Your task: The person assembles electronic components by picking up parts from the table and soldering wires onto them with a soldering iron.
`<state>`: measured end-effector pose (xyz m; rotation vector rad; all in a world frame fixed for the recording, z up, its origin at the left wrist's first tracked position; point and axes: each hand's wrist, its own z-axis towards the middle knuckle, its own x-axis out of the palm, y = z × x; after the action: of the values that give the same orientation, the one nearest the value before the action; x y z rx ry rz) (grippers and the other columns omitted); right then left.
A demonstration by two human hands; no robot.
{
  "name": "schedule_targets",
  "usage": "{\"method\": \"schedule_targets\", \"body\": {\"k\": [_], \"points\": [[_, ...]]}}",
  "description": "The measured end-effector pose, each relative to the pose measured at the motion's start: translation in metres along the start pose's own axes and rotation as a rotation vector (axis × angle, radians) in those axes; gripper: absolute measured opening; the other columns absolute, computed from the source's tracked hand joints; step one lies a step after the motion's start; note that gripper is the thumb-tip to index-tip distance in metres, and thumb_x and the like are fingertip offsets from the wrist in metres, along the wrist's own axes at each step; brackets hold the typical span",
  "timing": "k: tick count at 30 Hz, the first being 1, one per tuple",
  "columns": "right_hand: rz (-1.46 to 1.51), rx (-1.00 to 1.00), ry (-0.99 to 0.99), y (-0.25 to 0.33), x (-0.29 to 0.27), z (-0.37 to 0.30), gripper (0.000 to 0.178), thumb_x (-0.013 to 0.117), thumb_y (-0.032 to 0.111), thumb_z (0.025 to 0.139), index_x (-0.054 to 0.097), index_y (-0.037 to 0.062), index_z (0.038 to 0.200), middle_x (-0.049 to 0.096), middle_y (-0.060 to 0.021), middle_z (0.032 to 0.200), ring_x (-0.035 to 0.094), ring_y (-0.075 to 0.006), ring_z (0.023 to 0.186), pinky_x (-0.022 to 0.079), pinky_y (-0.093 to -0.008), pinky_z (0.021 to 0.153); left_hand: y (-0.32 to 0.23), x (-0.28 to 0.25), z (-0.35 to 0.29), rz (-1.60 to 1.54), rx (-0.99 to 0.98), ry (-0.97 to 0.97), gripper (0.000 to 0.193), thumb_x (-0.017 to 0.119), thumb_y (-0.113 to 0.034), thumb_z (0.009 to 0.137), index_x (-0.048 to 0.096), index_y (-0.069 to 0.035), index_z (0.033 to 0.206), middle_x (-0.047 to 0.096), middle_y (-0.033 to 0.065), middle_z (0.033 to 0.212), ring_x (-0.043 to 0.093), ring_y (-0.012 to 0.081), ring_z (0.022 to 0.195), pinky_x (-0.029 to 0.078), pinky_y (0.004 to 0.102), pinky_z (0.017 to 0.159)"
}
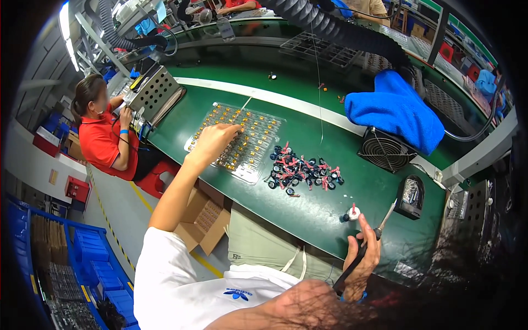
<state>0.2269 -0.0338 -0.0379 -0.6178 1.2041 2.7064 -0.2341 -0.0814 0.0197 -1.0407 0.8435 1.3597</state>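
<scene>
My left hand (219,137) reaches over a clear plastic tray (250,175) with rows of small yellow-gold parts. Its fingers are pinched together at the middle of the tray; what lies between them is hidden. On the near right, my right hand (367,254) grips a pen-shaped tool (358,260) with a dark handle, and its slim pale metal tip points up and away. Just past my right fingers stands a small white round piece (355,213) with red on top, beside a dark knob-like part (344,218). Between the hands lies a pile of small round dark parts with red pieces (302,171).
A black holder (410,197) with silvery wire-like filling stands at right. Behind it are a square fan (386,151) and a blue cloth (393,113). A perforated metal box (155,96) stands left, near a seated person in red (107,135). An open cardboard box (204,220) sits below the bench edge.
</scene>
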Motion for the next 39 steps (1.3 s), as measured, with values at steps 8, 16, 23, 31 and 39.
{"method": "schedule_targets", "body": {"k": [8, 16, 23, 31, 39], "points": [[-0.036, 0.070, 0.029, 0.002, -0.006, -0.001, 0.049, 0.076, 0.000, 0.089, 0.059, -0.0006, 0.134, 0.071, -0.0167, 0.133, 0.064, -0.0273, 0.090, 0.054, -0.0349, 0.077, -0.012, 0.005, 0.008, -0.158, 0.028, -0.175, 0.023, 0.076, 0.001, 0.084, 0.074, -0.003, 0.106, 0.075, 0.0143, 0.096, 0.076, 0.0278, 0.089, 0.062, 0.0382, 0.073], [0.046, -0.065, 0.000, -0.003, -0.009, -0.001, 0.036, 0.064, -0.001, 0.100, 0.051, -0.0031, 0.133, 0.075, -0.0219, 0.121, 0.069, -0.0197, 0.078, 0.056, -0.0305, 0.075, -0.148, 0.016, 0.041, -1.016, 0.134, 0.164, 0.015, 0.080, -0.001, 0.087, 0.079, -0.003, 0.102, 0.072, 0.0090, 0.104, 0.070, 0.0173, 0.090, 0.056, 0.0302, 0.079], [0.023, -0.156, -0.034, -0.006, -0.024, -0.010, 0.048, 0.058, 0.025, 0.108, 0.045, -0.0056, 0.143, 0.078, -0.0216, 0.107, 0.066, -0.0197, 0.064, 0.055, -0.0300, 0.064, -0.211, 0.034, 0.058, -1.269, 0.208, 0.429, 0.016, 0.071, 0.003, 0.094, 0.078, 0.001, 0.108, 0.070, 0.0097, 0.109, 0.065, 0.0168, 0.102, 0.053, 0.0287, 0.088], [0.015, 0.007, -0.151, -0.003, -0.037, -0.028, 0.064, 0.065, 0.049, 0.102, 0.064, -0.0086, 0.128, 0.073, -0.0131, 0.076, 0.063, -0.0169, 0.060, 0.051, -0.0274, 0.056, -0.245, 0.060, 0.044, -1.405, 0.064, 0.377, 0.019, 0.069, 0.007, 0.095, 0.073, 0.004, 0.113, 0.067, 0.0109, 0.116, 0.066, 0.0164, 0.104, 0.055, 0.0302, 0.092], [-0.016, 0.130, -0.078, 0.003, -0.040, -0.023, 0.033, 0.076, 0.013, 0.092, 0.067, -0.0088, 0.116, 0.072, -0.0155, 0.080, 0.068, -0.0215, 0.065, 0.053, -0.0308, 0.059, -0.249, 0.072, 0.036, -1.423, -0.003, 0.388, 0.021, 0.071, 0.004, 0.091, 0.072, 0.005, 0.111, 0.071, 0.0114, 0.110, 0.071, 0.0179, 0.103, 0.058, 0.0307, 0.097]]}}
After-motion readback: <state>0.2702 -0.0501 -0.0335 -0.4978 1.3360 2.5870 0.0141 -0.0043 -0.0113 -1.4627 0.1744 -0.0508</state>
